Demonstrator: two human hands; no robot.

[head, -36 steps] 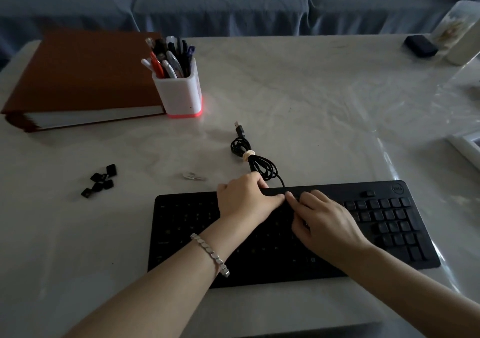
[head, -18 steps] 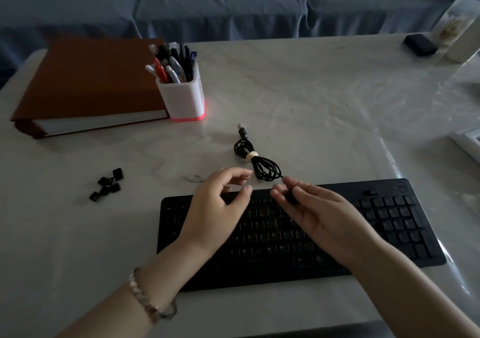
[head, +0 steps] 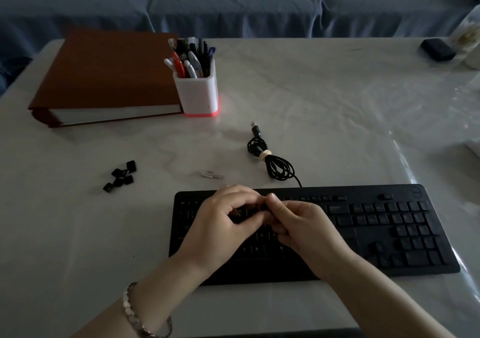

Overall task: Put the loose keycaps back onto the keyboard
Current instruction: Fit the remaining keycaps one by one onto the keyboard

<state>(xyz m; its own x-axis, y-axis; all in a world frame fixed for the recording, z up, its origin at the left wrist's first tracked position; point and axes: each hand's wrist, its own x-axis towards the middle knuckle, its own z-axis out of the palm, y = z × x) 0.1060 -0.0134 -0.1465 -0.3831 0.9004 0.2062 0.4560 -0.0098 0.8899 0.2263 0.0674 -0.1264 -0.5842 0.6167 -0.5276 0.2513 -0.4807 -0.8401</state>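
Observation:
A black keyboard (head: 376, 223) lies on the white table near the front edge. Both my hands hover over its upper left-middle keys, fingertips meeting. My right hand (head: 306, 231) pinches a small black keycap (head: 253, 208) between thumb and fingers. The curled fingers of my left hand (head: 223, 223) close on the same keycap from the left. The dim light hides how the keycap sits. A small pile of several loose black keycaps (head: 120, 176) lies on the table to the left of the keyboard.
The keyboard's coiled black cable (head: 272, 161) lies behind it. A small metal tool (head: 210, 174) rests near the keyboard's back edge. A white pen holder (head: 196, 91) and a brown binder (head: 104, 75) stand at the back left. A dark small object (head: 437, 49) sits far right.
My hands lifted off the top key row, and my right hand came up pinching a keycap. Now both hands have come together over the keyboard around that keycap.

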